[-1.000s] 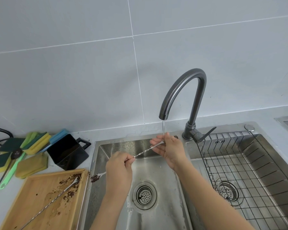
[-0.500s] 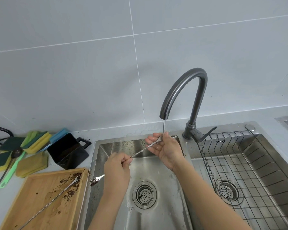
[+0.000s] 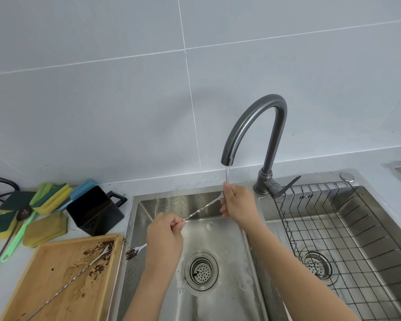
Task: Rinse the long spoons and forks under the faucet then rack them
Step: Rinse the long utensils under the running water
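Note:
A long twisted-stem fork [image 3: 200, 211] stretches across the left sink basin [image 3: 227, 297]. My left hand [image 3: 164, 237] grips its middle, and the tines caked with brown residue [image 3: 132, 254] poke out to the left of that hand. My right hand [image 3: 237, 205] holds the upper end under the thin stream from the dark curved faucet [image 3: 255, 126]. A second long utensil [image 3: 79, 276] lies diagonally on the soiled wooden tray [image 3: 44, 304]. The wire rack [image 3: 347, 246] sits in the right basin.
Left of the sink on the counter stand a black square cup [image 3: 95, 210], several yellow and green sponges [image 3: 44, 228] and a green-handled brush [image 3: 16, 239]. The faucet's lever [image 3: 285, 186] points right over the rack. Both basins have drain strainers.
My right hand closed over the fork's upper end and sits directly beneath the stream. My left hand shifted slightly; the dirty tines stay over the basin's left edge.

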